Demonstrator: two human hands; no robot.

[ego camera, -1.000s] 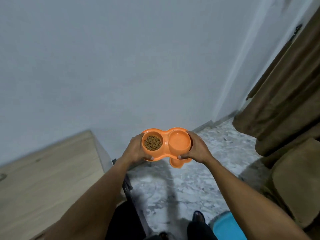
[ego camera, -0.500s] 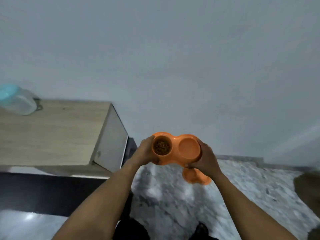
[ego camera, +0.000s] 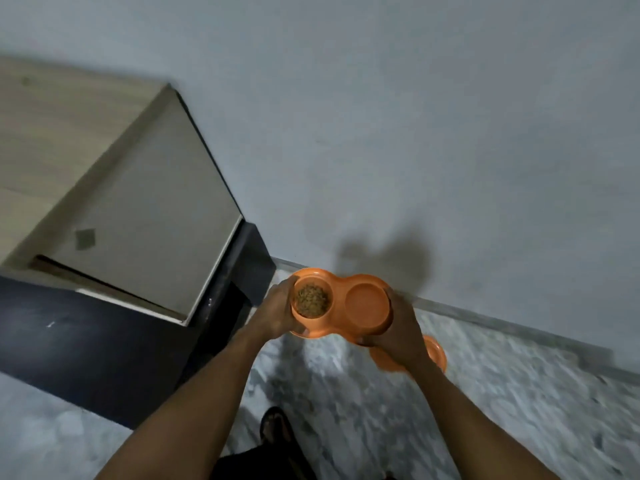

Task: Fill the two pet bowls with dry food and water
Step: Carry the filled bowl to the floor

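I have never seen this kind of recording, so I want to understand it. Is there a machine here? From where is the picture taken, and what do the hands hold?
There is no machine. A person wears one camera on the head, and it looks forward and down, so you see that person's own arms. The left hand and the right hand grip the two ends of an orange double pet bowl. Its left cup holds brown dry food; whether the right cup holds water, I cannot tell. Another orange piece shows under the right hand, partly hidden. Below is a marbled floor, with a wooden cabinet at the left.
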